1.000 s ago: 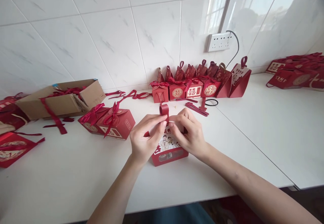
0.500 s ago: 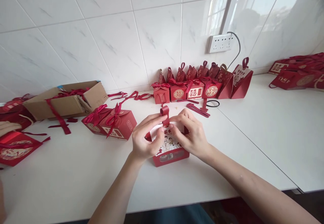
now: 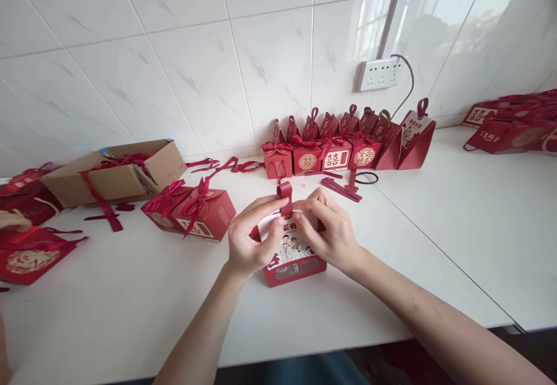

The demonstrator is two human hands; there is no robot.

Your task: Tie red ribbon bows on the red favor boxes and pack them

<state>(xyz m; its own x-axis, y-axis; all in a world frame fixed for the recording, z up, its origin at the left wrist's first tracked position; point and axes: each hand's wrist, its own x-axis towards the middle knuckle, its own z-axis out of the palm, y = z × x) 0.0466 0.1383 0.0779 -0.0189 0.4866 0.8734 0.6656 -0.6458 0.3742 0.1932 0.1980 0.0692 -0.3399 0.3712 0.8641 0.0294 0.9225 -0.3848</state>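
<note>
A red gift box [image 3: 293,251] with a white front panel, a cartoon couple and a small clear window stands upright on the white table in front of me. A red strap loop [image 3: 284,192] rises from its top. My left hand [image 3: 252,237] pinches the box's top edge at the left of the loop, with its index finger against the strap. From the other side my right hand [image 3: 328,225] pinches the same top edge, thumb in front and fingers behind. The back of the box is hidden by my hands.
Finished-looking red boxes [image 3: 335,155] line the wall, with loose red straps [image 3: 342,189] and a black cord loop [image 3: 366,178] before them. Two ribboned boxes [image 3: 200,213] and a cardboard carton [image 3: 113,179] stand left. Another person's hand [image 3: 13,220] touches a red box at far left.
My hands stay nearly still on the box, and slightly more of its printed panel shows. At far left, the other person's hand and the red box under it have shifted a little.
</note>
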